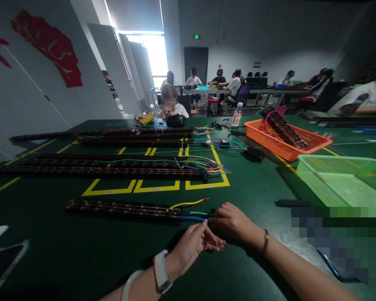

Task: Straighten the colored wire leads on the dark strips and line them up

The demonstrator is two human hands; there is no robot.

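Observation:
A dark strip assembly (122,211) lies across the near part of the green table. From its right end come a yellow wire (188,204) with a red-sleeved terminal, a green wire (199,213) and a blue wire (191,218). My right hand (232,221) is closed at the blue wire's end, fingers bent downward; the exact grip is partly hidden. Just below and to the left, my left hand (194,246) has its thumb raised beside the blue wire's tip and its other fingers stretched apart, palm up. Nothing shows in its palm.
Longer strip bundles (113,167) with coloured leads lie beyond, over yellow tape outlines (156,189). An orange basket (288,152) holds another strip bundle; a green basket (344,179) stands at right. A bottle (237,115) is farther back. One person (172,104) sits opposite.

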